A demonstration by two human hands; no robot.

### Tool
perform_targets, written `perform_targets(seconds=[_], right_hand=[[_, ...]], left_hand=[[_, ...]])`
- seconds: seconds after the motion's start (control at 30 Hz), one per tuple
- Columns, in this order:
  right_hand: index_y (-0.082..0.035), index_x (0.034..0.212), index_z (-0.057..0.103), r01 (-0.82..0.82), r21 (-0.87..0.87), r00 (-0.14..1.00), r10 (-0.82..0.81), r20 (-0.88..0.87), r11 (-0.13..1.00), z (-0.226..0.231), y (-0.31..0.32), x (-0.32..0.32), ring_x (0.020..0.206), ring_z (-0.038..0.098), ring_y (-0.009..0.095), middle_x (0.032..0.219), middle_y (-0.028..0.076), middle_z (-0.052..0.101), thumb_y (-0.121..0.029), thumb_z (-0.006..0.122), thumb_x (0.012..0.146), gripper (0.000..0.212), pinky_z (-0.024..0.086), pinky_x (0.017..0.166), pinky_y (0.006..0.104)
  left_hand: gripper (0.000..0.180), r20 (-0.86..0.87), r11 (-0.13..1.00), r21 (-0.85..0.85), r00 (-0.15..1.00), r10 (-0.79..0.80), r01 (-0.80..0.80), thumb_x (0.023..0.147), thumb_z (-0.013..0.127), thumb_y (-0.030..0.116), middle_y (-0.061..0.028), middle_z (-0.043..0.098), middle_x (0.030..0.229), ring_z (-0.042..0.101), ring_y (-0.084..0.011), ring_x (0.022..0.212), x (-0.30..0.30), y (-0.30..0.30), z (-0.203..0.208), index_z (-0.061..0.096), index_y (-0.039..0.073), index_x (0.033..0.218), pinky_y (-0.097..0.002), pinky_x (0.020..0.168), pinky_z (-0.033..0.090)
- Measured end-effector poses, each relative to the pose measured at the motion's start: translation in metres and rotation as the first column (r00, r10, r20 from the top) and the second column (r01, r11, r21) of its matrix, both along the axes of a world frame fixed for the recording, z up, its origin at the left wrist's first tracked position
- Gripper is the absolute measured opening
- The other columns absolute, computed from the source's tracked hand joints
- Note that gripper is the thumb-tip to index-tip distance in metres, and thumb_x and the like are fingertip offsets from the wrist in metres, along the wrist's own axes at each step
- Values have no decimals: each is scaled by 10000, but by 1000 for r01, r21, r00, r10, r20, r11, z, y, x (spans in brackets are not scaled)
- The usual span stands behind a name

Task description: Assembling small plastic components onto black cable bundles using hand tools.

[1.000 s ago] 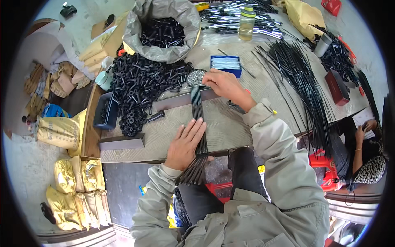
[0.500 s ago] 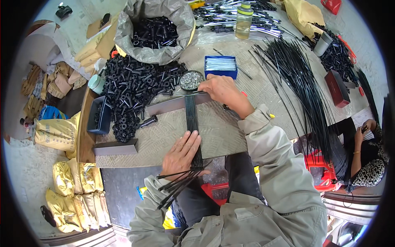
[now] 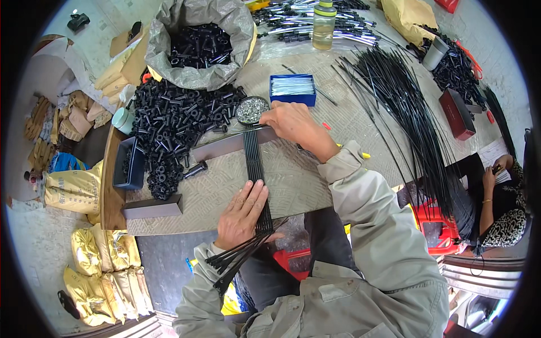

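Evidently both hands are at the same flat row of black strands (image 3: 255, 160), which runs from just below the round dish (image 3: 252, 110) of small shiny pieces, across the table (image 3: 298, 180) and over its near edge. The left hand (image 3: 242, 217) lies on the row near that edge, fingers straight and side by side, its thumb tip showing past the right side; I cannot tell whether it squeezes the strands. Below it, their loose ends fan out over the left sleeve. The right hand (image 3: 293, 125) is at the far end, fingers curled and tips drawn together beside the dish's rim (what they pinch, if anything, is too small to make out). A metal bar (image 3: 217, 147) lies crosswise near the strands' far end. Left of the dish spreads a heap of black fittings (image 3: 180, 118); a blue box (image 3: 292, 90) of pale, thin pieces sits just beyond the right hand.
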State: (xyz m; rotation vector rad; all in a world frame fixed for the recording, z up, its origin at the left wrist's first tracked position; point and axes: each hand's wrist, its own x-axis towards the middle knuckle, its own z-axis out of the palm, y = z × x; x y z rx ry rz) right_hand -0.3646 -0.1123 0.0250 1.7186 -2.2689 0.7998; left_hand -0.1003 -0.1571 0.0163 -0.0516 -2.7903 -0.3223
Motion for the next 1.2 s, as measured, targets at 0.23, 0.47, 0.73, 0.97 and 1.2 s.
perform_targets(seconds=[0.23, 0.47, 0.73, 0.97, 1.2], right_hand=[[-152, 800, 696, 34, 36, 999, -35, 19, 999, 2, 5, -2, 719, 640, 318, 832, 127, 625, -85, 575, 759, 144, 474, 589, 425], [-149, 793, 697, 12, 40, 1000, -13, 1, 999, 3, 1, 1, 722, 637, 322, 838, 131, 621, -86, 569, 769, 145, 474, 595, 429], [-126, 775, 681, -3, 3, 1000, 3, 1, 1000, -2, -4, 2, 720, 637, 332, 845, 138, 621, -78, 564, 764, 127, 473, 589, 437], [-105, 794, 667, -23, 3, 1000, 23, -8, 1000, 0, -4, 3, 717, 640, 332, 855, 135, 623, -53, 577, 738, 118, 474, 573, 440], [-71, 857, 640, -62, -63, 998, 62, -11, 996, -5, -10, 4, 722, 637, 343, 862, 127, 626, -44, 604, 725, 139, 480, 595, 442]], left_hand=[[879, 3, 1000, 8, 1000, -11, 11, 667, 701, 577, -170, 483, 1329, 442, -348, 1250, -2, 1, 1, 492, -21, 1277, -424, 1009, 387], [871, -19, 1000, 7, 1000, -21, 21, 674, 693, 582, -172, 482, 1329, 442, -353, 1249, -2, -1, -1, 498, -19, 1272, -431, 1008, 387], [937, -15, 1000, -3, 1000, -6, 6, 580, 759, 607, -180, 519, 1290, 467, -369, 1227, -3, -2, 0, 522, -1, 1252, -443, 1008, 391], [927, -17, 1000, -13, 1000, -16, 16, 592, 748, 601, -181, 514, 1296, 466, -360, 1229, -4, -1, 0, 517, 0, 1259, -439, 1008, 391], [918, -2, 999, -25, 1000, -24, 24, 605, 733, 594, -172, 508, 1304, 463, -359, 1231, -5, 0, 3, 510, -7, 1261, -441, 1010, 387]])
